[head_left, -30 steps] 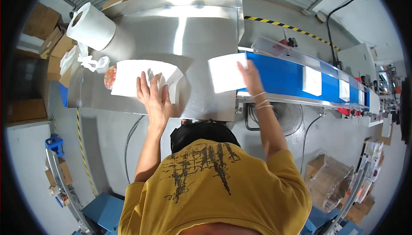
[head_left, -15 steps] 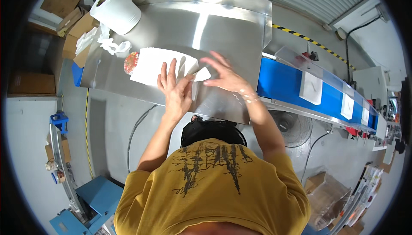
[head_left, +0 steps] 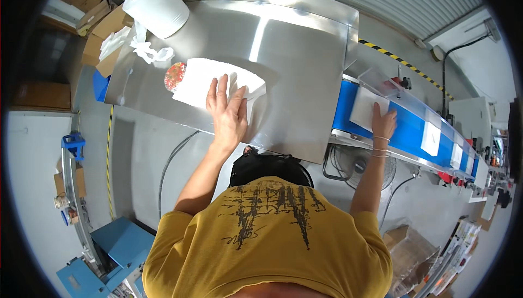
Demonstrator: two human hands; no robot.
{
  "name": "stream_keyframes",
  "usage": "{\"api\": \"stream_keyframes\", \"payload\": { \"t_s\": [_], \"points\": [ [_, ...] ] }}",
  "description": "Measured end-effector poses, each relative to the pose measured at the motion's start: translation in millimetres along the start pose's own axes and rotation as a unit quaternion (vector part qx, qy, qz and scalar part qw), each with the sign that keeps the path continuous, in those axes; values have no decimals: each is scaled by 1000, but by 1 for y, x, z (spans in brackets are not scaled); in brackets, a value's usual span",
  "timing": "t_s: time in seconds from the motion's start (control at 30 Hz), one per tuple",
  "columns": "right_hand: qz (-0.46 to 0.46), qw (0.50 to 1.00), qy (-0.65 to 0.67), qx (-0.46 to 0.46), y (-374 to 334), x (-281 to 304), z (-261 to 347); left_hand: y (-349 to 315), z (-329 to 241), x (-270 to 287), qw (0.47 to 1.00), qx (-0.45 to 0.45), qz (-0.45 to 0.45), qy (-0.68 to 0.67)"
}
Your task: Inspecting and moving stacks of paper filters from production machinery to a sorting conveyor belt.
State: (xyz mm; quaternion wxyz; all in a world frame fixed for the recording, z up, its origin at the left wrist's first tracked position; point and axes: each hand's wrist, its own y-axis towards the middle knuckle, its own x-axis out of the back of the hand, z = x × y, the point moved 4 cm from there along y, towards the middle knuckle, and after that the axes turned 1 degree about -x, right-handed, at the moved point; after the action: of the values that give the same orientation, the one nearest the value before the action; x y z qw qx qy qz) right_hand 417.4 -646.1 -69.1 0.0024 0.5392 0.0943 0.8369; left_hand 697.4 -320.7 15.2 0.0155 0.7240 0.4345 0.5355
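On the steel table, my left hand [head_left: 227, 119] lies with spread fingers on a folded white paper towel [head_left: 202, 80], which has creases by the fingertips. A round piece with a red and multicoloured pattern [head_left: 175, 76] sticks out from under the towel's left edge. Over to the right, my right hand [head_left: 384, 123] is at the near edge of a flat white packet [head_left: 364, 105] on the blue conveyor belt [head_left: 406, 128]. Its thumb and fingers are apart and overlap the packet. How firmly they touch it cannot be made out.
A big white paper roll [head_left: 158, 7] stands at the table's far left, with a crumpled paper strip [head_left: 151, 52] trailing from it. More white packets [head_left: 430, 138] lie further along the belt. A clear guard [head_left: 389, 85] runs along its far side. Below the belt is a fan [head_left: 362, 167].
My right hand has gone from the towel to the belt on the right. My left hand stays on the towel. The packets have shifted left along the belt.
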Motion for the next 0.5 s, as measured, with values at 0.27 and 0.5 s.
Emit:
{"api": "stream_keyframes", "payload": {
  "t_s": [0.27, 0.5],
  "points": [
    [403, 759, 342, 380, -113, -22, 218, 5, -1, 7, 999, -12, 46, 2],
    [512, 709, 465, 134, -112, -63, 182, 6, 12, 14, 999, 19, 15, 26]
  ]
}}
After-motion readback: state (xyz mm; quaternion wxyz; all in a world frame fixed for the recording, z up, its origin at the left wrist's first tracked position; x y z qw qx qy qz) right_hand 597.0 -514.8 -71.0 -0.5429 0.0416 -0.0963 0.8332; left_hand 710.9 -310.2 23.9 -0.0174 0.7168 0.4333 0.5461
